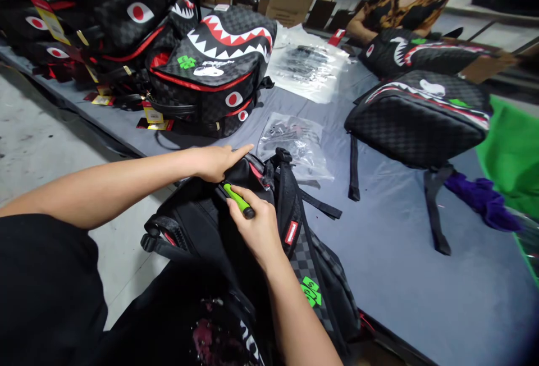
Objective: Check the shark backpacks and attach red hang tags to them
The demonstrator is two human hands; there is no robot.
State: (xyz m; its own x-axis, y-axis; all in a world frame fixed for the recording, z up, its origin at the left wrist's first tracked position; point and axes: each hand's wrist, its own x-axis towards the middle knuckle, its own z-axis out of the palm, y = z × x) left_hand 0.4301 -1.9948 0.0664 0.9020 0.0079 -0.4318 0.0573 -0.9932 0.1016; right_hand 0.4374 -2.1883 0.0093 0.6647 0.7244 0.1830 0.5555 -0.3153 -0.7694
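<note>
A black backpack [202, 214] with grey checkered panels lies tilted against my lap and the table edge, its straps facing up. My left hand [214, 163] grips its top edge, index finger stretched out along the fabric and the other fingers curled under. In my right hand [256, 220] is a small tool with a green-and-black handle [238, 200]. The tool's tip points at the fabric just below my left hand; the tip itself is hidden. A shoulder strap [290, 203] with a red label runs beside my right hand.
Stacked shark-mouth backpacks [210, 68] stand at the left. Clear plastic bags [295, 141] lie beyond my hands. On the right sits another backpack [416, 124], near purple cloth [484, 200] and green fabric [514, 152]. Across the table [379, 242], a person [404, 7] handles a backpack.
</note>
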